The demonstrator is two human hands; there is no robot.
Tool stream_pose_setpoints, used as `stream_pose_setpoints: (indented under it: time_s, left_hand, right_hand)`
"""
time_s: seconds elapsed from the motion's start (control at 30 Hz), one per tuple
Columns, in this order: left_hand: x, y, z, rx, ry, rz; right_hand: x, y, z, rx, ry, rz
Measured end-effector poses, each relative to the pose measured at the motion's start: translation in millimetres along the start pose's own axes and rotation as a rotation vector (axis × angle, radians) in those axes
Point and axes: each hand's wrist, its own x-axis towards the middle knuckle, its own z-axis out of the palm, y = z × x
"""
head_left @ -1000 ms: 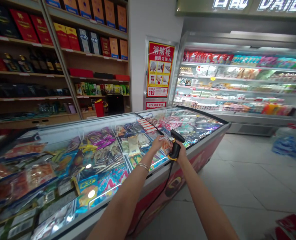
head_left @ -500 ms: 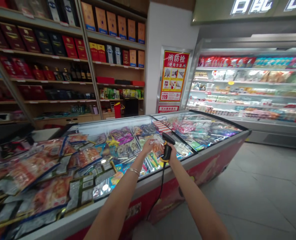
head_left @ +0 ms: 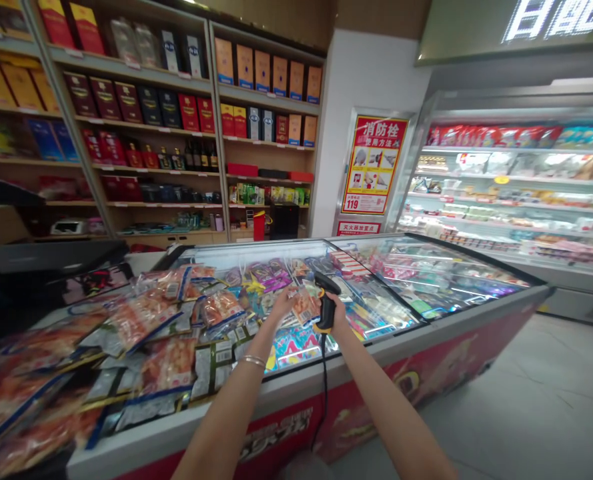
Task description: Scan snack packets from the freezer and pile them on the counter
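Note:
My left hand (head_left: 282,305) is closed on the edge of a small clear package (head_left: 305,305) with reddish-brown contents, held up over the freezer. Wrapped round the handle of a black and yellow barcode scanner (head_left: 325,308) is my right hand (head_left: 337,313). The scanner stands upright right beside the package, its head at the top, and a black cable (head_left: 325,393) hangs from its base. A silvery bracelet (head_left: 253,361) circles my left wrist. Both hands are above the glass-topped chest freezer (head_left: 401,350), which holds colourful packets.
Many sealed food packs (head_left: 169,363) are heaped on the freezer's left part. Behind stand shelves (head_left: 141,120) of boxes and bottles, a red poster (head_left: 371,163) on the wall, and a lit refrigerated display (head_left: 516,180) at the right. Pale floor tiles (head_left: 521,393) show at lower right.
The view has turned left, so shelves, freezer and poster appear further right. The package and scanner remain held close together, and both now sit slightly further left in the view.

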Motion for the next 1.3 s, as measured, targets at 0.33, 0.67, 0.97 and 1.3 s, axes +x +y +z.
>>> stream_pose_setpoints:
  time_s: [0.33,0.67,0.97,1.3]
  left_hand:
    - [15,15,-15.0,-0.275,0.396,0.209]
    - [11,25,-23.6,-0.231,0.516,0.357]
    - [7,28,-27.3,-0.260,0.567,0.376]
    - [7,22,-27.2,-0.203,0.545,0.329]
  right_hand:
    - [-14,-54,-26,-0.200,0.028,-0.087]
    - [-25,-56,-6,-0.298,0.014,0.000]
    - [-45,-73,-2,-0.815,-0.141,-0.119]
    - [-67,-102,18,-1.236,-0.228,-0.222]
